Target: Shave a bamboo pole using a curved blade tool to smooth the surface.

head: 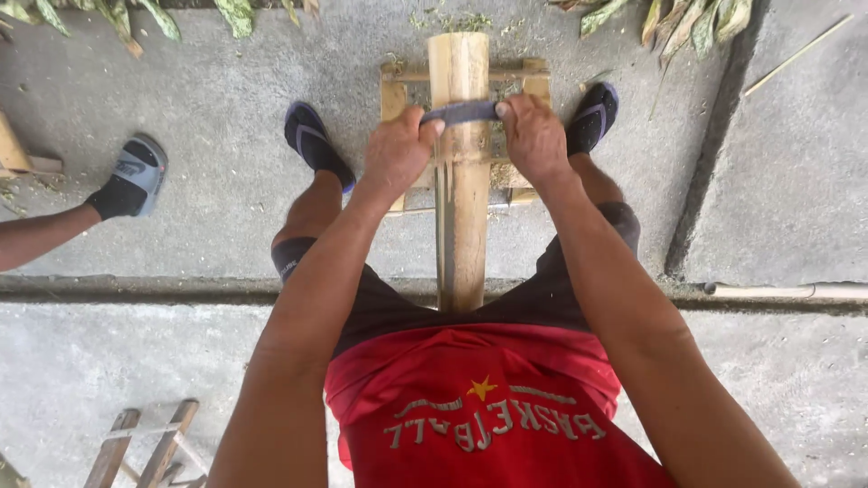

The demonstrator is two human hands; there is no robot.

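A thick pale bamboo pole (459,226) runs from my lap out over a small wooden stand (394,90) on the concrete floor. A curved grey blade (463,112) lies crosswise on the pole's top. My left hand (396,152) grips the blade's left end and my right hand (533,137) grips its right end. Both fists are closed tight, one on each side of the pole. A dark scraped strip shows along the pole below the blade.
My feet in dark sandals (313,143) flank the stand. Another person's foot in a grey sandal (134,177) is at the left. Green leaves (696,20) and thin sticks (796,56) lie at the far side. A wooden frame (145,443) stands at the lower left.
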